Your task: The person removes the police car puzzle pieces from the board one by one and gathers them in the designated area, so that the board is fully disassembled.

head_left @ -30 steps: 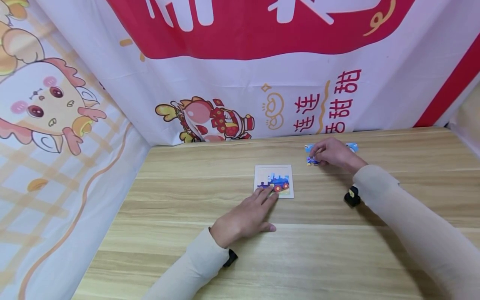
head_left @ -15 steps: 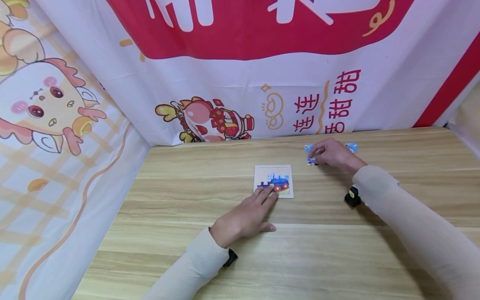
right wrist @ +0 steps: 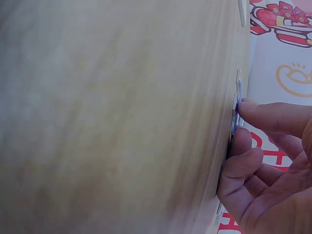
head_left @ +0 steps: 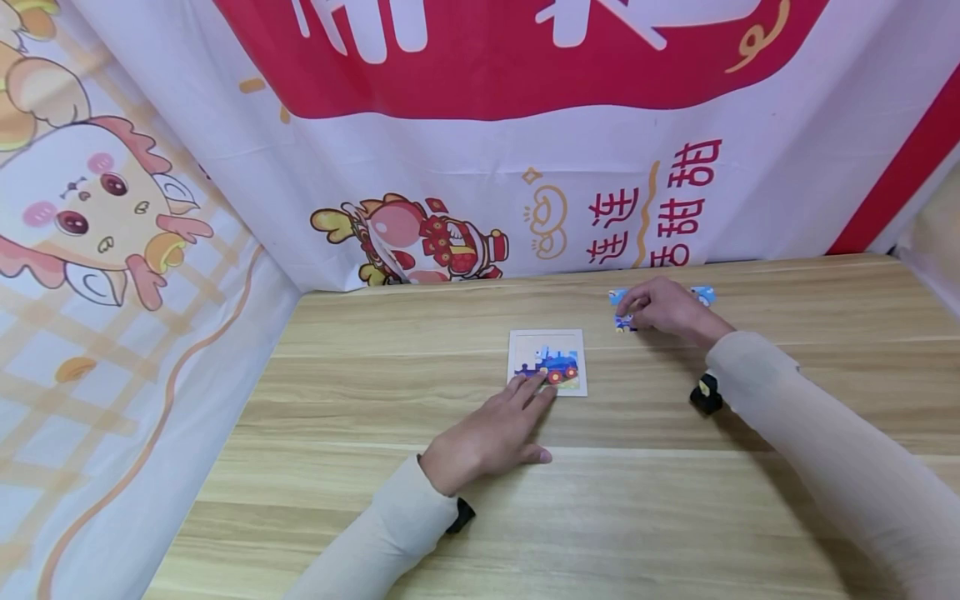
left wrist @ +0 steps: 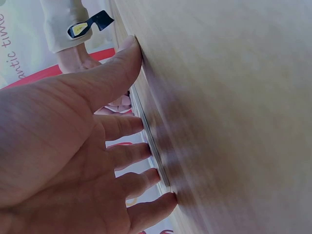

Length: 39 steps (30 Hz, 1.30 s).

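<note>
My left hand (head_left: 491, 433) lies with its fingers stretched out, fingertips resting on the lower edge of a square puzzle board (head_left: 523, 340). A blue train picture with red wheels partly fills the board, and its upper left shows bare backing. In the left wrist view, the fingers reach the thin board's side (left wrist: 155, 146). Farther right, my right hand (head_left: 663, 307) is over some blue jigsaw puzzle pieces (head_left: 703, 294), hiding part of them. The right wrist view shows its thumb and curled forefinger pinching a thin puzzle piece (right wrist: 237, 112) close to the table.
The wood-grain table (head_left: 390, 375) runs back to a printed cloth (head_left: 480, 150) along its far edge. Another patterned cloth (head_left: 172, 350) hangs at the left. Black wrist cameras (head_left: 706, 395) sit under both sleeves.
The right hand's fingertips have shifted very slightly at the puzzle pieces. The left hand and the board stay where they were.
</note>
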Each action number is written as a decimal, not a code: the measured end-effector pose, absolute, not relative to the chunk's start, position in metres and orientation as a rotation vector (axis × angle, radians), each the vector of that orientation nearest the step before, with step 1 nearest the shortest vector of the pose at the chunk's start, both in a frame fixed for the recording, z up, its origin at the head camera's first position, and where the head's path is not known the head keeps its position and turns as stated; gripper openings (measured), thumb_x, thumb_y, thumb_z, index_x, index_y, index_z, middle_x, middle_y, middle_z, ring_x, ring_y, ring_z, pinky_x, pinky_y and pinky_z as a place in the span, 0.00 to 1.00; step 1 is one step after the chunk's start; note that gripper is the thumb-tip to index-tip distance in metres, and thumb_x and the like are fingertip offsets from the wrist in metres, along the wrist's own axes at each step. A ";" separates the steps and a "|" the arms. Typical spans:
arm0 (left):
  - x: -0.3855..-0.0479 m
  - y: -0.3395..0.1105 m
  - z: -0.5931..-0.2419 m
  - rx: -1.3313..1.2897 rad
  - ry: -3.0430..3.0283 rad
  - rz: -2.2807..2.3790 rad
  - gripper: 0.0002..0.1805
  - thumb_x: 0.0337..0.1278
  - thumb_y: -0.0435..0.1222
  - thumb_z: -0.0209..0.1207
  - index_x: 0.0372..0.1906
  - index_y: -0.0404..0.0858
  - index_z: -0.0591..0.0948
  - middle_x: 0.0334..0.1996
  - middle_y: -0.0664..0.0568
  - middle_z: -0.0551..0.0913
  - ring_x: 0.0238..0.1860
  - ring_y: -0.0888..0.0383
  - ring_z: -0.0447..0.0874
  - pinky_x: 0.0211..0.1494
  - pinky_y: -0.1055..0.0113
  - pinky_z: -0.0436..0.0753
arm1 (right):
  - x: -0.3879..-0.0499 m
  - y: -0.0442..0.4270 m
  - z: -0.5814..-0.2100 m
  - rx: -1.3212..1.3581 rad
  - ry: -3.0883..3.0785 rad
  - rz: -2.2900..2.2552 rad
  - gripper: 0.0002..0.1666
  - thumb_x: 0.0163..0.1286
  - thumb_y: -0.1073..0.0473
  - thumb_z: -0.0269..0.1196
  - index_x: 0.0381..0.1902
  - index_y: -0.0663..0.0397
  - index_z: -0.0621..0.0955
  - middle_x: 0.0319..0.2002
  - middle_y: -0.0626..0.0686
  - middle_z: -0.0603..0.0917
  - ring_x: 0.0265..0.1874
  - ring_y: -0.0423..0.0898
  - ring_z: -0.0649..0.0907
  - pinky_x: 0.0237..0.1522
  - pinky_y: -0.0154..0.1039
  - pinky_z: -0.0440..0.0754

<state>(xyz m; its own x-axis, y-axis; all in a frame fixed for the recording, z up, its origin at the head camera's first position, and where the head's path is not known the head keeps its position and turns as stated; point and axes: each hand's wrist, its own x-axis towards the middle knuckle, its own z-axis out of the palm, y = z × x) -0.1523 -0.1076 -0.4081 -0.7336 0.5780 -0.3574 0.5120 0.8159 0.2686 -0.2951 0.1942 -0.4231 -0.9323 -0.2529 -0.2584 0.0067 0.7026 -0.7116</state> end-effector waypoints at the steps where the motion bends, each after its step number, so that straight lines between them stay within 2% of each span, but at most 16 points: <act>1: -0.152 -0.108 -0.408 0.814 2.571 0.209 0.48 0.72 0.53 0.61 0.86 0.43 0.51 0.87 0.47 0.41 0.87 0.44 0.41 0.87 0.50 0.56 | -0.295 0.194 -0.423 -0.192 2.576 -1.079 0.13 0.74 0.65 0.63 0.53 0.55 0.88 0.40 0.56 0.81 0.40 0.51 0.76 0.40 0.40 0.74; 18: -0.153 -0.109 -0.408 0.808 2.569 0.211 0.48 0.72 0.54 0.60 0.86 0.44 0.51 0.87 0.47 0.41 0.87 0.44 0.41 0.87 0.50 0.56 | -0.295 0.194 -0.423 -0.220 2.580 -1.081 0.13 0.74 0.65 0.62 0.52 0.55 0.88 0.40 0.56 0.84 0.38 0.50 0.76 0.38 0.40 0.74; 24: -0.152 -0.109 -0.408 0.808 2.566 0.214 0.48 0.73 0.54 0.60 0.86 0.44 0.51 0.87 0.48 0.41 0.87 0.44 0.40 0.87 0.50 0.56 | -0.293 0.195 -0.421 -0.222 2.593 -1.095 0.15 0.75 0.64 0.61 0.55 0.57 0.87 0.47 0.59 0.86 0.41 0.51 0.80 0.40 0.40 0.79; 28: -0.152 -0.109 -0.409 0.808 2.569 0.217 0.48 0.72 0.53 0.60 0.86 0.44 0.51 0.87 0.48 0.41 0.87 0.44 0.41 0.87 0.50 0.56 | -0.290 0.187 -0.416 -0.271 2.621 -1.095 0.15 0.73 0.62 0.63 0.55 0.56 0.87 0.47 0.60 0.85 0.40 0.51 0.79 0.39 0.40 0.78; 35: -0.151 -0.109 -0.408 0.815 2.572 0.218 0.48 0.72 0.54 0.60 0.86 0.43 0.51 0.87 0.47 0.41 0.87 0.44 0.41 0.87 0.50 0.56 | -0.281 0.164 -0.409 -0.424 2.633 -1.108 0.17 0.69 0.66 0.61 0.54 0.59 0.87 0.41 0.59 0.85 0.36 0.50 0.81 0.36 0.39 0.80; 39: -0.152 -0.109 -0.409 0.814 2.569 0.213 0.48 0.73 0.54 0.60 0.86 0.43 0.51 0.87 0.47 0.41 0.87 0.44 0.41 0.87 0.51 0.56 | -0.277 0.149 -0.408 -0.483 2.611 -1.113 0.17 0.70 0.66 0.62 0.55 0.58 0.87 0.41 0.56 0.85 0.40 0.50 0.81 0.42 0.40 0.80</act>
